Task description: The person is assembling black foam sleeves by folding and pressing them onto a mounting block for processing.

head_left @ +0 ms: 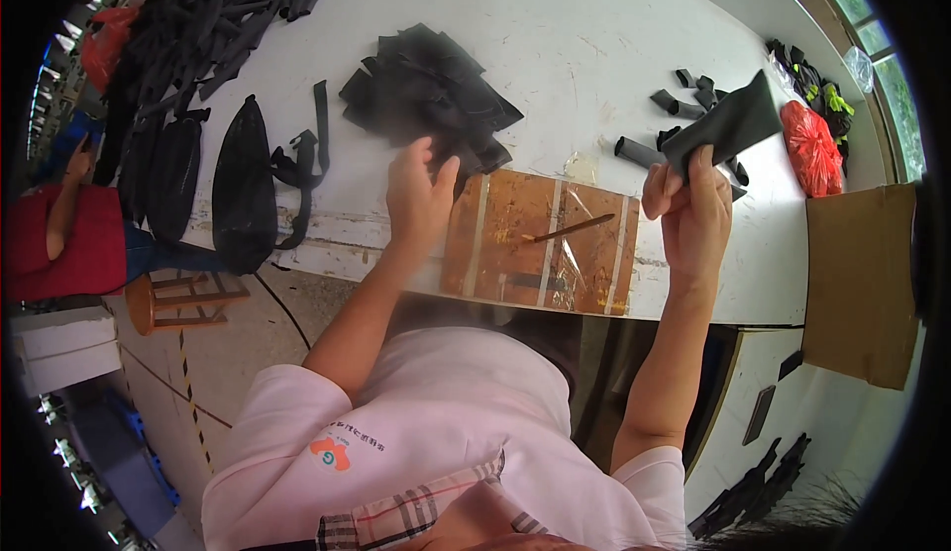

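My right hand point(698, 200) is raised over the right side of the white table, pinching a flat dark piece of fabric-like sheet point(733, 125) between thumb and fingers. Beyond it lie several short black rolled tubes point(684, 105), partly hidden by the sheet. My left hand point(420, 195) has its thumb and fingers apart at the near edge of a loose pile of flat black pieces point(426, 81). Between my forearms a brown board point(495, 239) with strips of clear tape lies at the table's front edge. A thin brown stick point(575, 229) rests across it.
A heap of black strips point(218, 26) covers the far left. Black bag-like bundles point(246, 185) lie nearer. A person in a red shirt point(74, 239) is at the left, close to a wooden stool point(183, 299). A cardboard box point(860, 284) and red plastic bag point(812, 148) stand right.
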{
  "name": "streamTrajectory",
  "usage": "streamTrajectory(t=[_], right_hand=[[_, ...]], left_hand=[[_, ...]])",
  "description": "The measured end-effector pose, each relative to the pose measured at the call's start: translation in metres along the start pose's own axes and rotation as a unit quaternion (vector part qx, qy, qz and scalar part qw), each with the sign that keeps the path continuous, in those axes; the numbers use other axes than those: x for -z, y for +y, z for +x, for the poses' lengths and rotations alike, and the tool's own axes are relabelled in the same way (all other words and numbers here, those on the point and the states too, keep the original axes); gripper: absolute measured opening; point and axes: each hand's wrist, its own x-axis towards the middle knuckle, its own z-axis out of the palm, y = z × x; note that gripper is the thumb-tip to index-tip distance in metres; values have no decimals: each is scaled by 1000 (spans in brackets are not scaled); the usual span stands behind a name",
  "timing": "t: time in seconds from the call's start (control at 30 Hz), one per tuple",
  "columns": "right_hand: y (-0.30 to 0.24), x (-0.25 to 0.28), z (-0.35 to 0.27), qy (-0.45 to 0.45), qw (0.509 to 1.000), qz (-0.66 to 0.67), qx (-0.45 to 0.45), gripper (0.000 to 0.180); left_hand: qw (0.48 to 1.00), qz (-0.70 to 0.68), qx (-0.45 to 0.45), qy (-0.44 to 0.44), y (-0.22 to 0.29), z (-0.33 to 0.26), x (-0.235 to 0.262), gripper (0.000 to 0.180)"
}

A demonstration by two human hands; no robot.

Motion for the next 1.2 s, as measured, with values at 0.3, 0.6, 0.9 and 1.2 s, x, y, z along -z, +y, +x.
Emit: streamTrajectory(t=[0.3, 0.6, 0.9, 1.2], right_hand=[[66, -38, -96, 83, 951, -245, -171, 32], [85, -92, -75, 8, 993, -30, -116, 43], [87, -95, -81, 116, 941, -311, 68, 13], [84, -87, -86, 43, 867, -459, 189, 16]], left_hand=[[989, 30, 55, -134, -35, 2, 5, 10], [904, -274, 39, -325, 31, -23, 46, 10], [960, -202, 133, -141, 55, -51, 40, 10], [894, -271, 242, -264, 74, -51, 51, 17]])
